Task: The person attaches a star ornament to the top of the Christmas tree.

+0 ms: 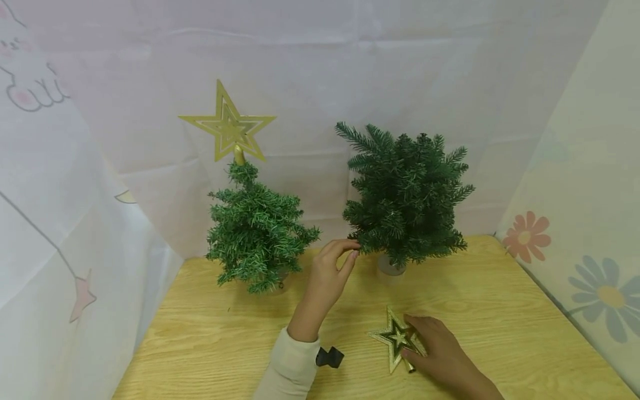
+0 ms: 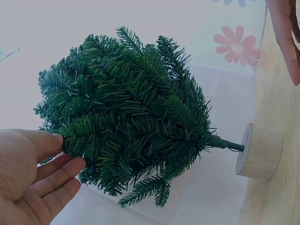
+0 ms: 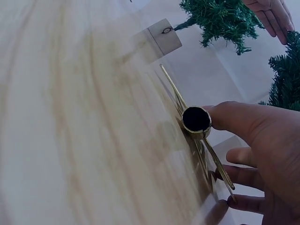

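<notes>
Grips the loose gold star (image 1: 398, 337) in the curled fingers (image 3: 243, 176) of the right hand (image 1: 441, 350), close to the worktop (image 1: 200, 344), in front of the dark tree (image 1: 410, 194). Seems to pinch that tree's branch tip (image 2: 75, 136) with the left hand (image 1: 327, 272). Has a star-topped lighter tree (image 1: 254, 230) farther left.

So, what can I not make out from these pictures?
Head view: part of the glittery gold star topper, covered by right hand.
Head view: right forearm, cut by bottom edge.
Left wrist view: dark green tree, upper trunk hidden inside foliage.
Right wrist view: topper's socket, inside too dark.
</notes>
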A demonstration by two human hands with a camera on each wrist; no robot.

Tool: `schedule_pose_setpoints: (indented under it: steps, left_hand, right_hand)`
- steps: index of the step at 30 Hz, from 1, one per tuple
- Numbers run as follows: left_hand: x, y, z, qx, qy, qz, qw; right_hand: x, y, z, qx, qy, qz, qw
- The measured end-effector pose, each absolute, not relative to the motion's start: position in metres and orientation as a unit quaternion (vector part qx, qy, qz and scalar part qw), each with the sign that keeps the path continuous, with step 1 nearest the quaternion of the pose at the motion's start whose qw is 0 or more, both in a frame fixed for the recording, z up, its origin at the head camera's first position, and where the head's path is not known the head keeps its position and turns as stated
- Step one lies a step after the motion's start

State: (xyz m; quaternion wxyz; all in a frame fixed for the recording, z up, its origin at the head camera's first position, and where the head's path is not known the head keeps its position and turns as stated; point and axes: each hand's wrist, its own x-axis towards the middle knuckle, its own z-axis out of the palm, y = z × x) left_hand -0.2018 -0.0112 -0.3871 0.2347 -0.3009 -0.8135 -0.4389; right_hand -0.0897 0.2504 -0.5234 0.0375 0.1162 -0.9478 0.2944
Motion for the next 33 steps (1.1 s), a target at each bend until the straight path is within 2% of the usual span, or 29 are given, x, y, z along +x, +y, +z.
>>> schedule_pose_setpoints:
  steps: [3, 10, 29, 33]
  left_hand:
    - [-0.2013, -0.0118, -0.3869, -0.300, -0.815, -0.438, 0.232]
    - [-0.2021, -0.0120, -0.3878, -0.303, -0.814, -0.431, 0.244]
    - [-0.2024, -0.0121, -0.3887, -0.310, -0.810, -0.429, 0.253]
    - [-0.2023, -0.0123, -0.3884, -0.309, -0.811, -0.432, 0.245]
  right_hand:
    - [-0.0884, 0.2481, -0.5211, 0.125, -0.947, 0.291, 0.046]
    - [-0.0869, 0.2429, -0.5151, 0.094, -0.945, 0.312, 0.021]
    - [-0.0904, 0.2419, -0.5211, 0.072, -0.933, 0.345, 0.065]
    - [-0.0907, 0.2416, -0.5221, 0.056, -0.926, 0.369, 0.057]
